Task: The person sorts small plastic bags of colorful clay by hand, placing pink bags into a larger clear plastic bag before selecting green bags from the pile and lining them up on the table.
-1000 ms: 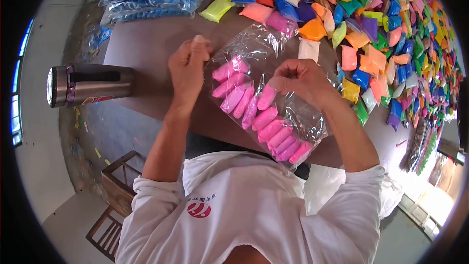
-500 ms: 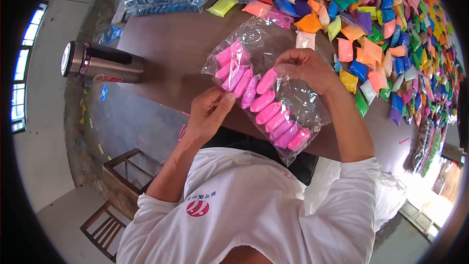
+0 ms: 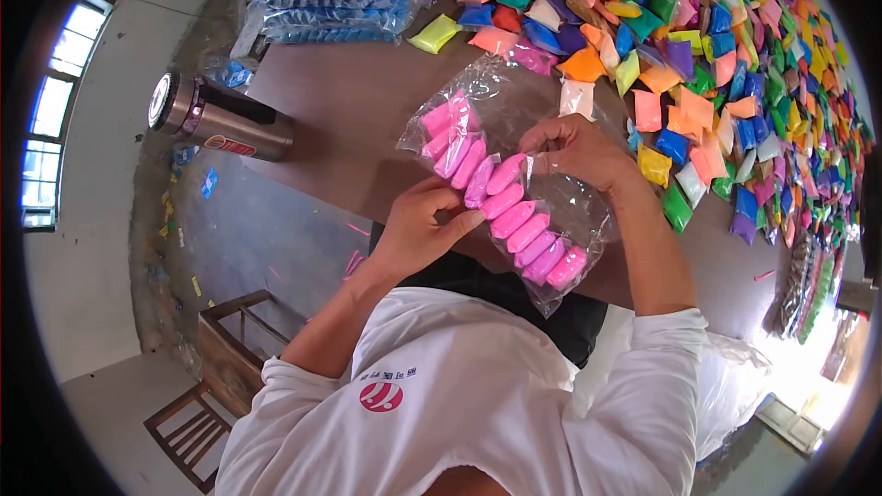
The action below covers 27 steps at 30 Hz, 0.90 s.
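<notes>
A clear plastic bag (image 3: 597, 211) lies tilted across the front edge of the brown table, with several pink and magenta packets (image 3: 508, 219) in a slanting row. My left hand (image 3: 424, 228) is at the row's lower left side, its thumb and fingers closed on the bag's edge beside the middle packets. On the other side, my right hand (image 3: 581, 154) pinches the bag near the upper end of one pink packet. Its fingertips are close together on the film.
A steel flask (image 3: 220, 118) lies on its side at the table's left. Stacked bags of blue packets (image 3: 335, 14) are at the back left. Loose coloured packets (image 3: 694, 101) cover the back and right. A wooden chair (image 3: 220, 349) stands at the lower left.
My left hand has moved down and right along the row of packets. The pink packet near my right hand now lies closer to the others. The view has shifted slightly.
</notes>
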Tool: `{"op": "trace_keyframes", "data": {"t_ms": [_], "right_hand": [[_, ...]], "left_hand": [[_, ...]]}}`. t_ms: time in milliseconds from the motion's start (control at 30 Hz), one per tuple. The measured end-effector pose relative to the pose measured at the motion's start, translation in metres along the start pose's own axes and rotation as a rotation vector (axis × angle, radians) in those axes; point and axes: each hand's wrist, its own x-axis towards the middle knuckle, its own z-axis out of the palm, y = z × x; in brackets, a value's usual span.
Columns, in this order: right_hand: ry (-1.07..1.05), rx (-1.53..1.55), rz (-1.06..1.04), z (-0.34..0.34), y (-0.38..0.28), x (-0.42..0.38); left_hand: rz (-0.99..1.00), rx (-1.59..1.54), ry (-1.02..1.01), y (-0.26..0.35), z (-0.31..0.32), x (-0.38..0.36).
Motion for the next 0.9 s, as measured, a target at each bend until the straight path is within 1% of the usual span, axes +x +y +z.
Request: {"op": "trace_keyframes", "data": {"t_ms": [267,367,467,567,667,767,867,900], "right_hand": [[-0.059,-0.297,-0.028,0.000,-0.011,-0.005],[-0.093,-0.315,0.020,0.001,-0.021,-0.008],[-0.126,-0.295,0.001,0.000,-0.017,-0.005],[-0.028,-0.429,0.000,0.011,-0.037,-0.014],[0.047,-0.397,-0.050,0.017,-0.028,-0.013],[0.055,-0.342,-0.017,0.017,-0.021,-0.010],[0.063,-0.273,-0.038,0.018,-0.024,-0.011],[0.046,-0.200,-0.008,0.017,-0.021,-0.010]], "left_hand": [[0.117,-0.018,0.052,-0.008,0.004,-0.002],[0.096,0.043,0.012,-0.011,-0.001,-0.003],[0.128,0.068,0.024,-0.014,0.000,-0.003],[0.125,0.077,0.043,-0.014,0.002,-0.004],[0.109,0.077,0.051,-0.012,0.002,-0.006],[0.112,0.035,0.089,-0.011,0.003,-0.006],[0.036,0.028,0.087,-0.011,0.002,-0.005],[0.020,0.032,0.084,-0.011,0.001,-0.004]]}}
